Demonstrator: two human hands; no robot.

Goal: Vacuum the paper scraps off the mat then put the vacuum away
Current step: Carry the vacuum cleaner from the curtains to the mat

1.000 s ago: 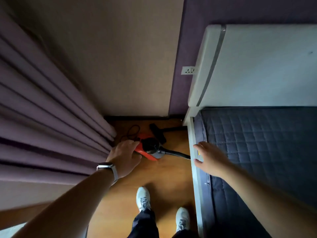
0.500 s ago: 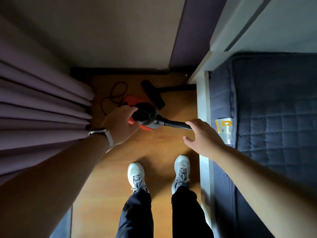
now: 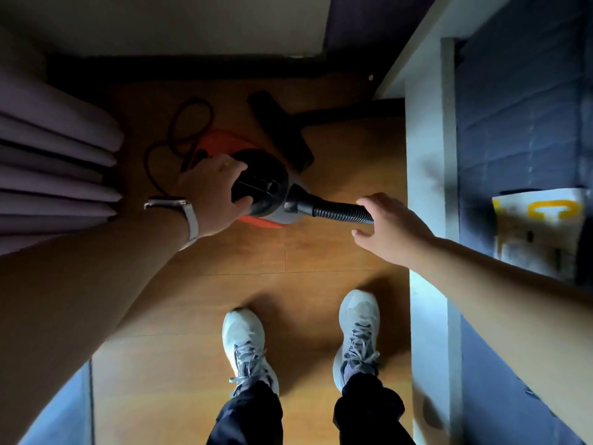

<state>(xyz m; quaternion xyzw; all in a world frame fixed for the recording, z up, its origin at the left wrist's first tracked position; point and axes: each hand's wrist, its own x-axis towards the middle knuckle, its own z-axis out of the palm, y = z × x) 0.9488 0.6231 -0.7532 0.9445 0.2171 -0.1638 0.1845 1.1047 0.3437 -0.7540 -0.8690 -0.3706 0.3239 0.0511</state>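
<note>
A small red and black vacuum (image 3: 272, 175) sits on the wooden floor in the corner. My left hand (image 3: 211, 194), with a watch on the wrist, is wrapped over the black handle on its top. The ribbed black hose (image 3: 337, 211) runs right from the vacuum's body toward the bed. My right hand (image 3: 388, 229) hovers at the hose's right end with the fingers spread, not closed around it. The black floor nozzle (image 3: 279, 126) lies behind the vacuum, and the coiled cord (image 3: 189, 123) lies to its left. No mat or paper scraps are in view.
Purple curtain folds (image 3: 54, 162) hang close on the left. A pale bed frame (image 3: 426, 155) with a dark quilted mattress (image 3: 526, 107) bounds the right side. My two white shoes (image 3: 244, 345) stand on the narrow strip of floor. A dark skirting runs along the far wall.
The view has dropped and come closer to the floor. My left hand has settled over the vacuum's handle, and my right hand has moved from the bed edge to the hose.
</note>
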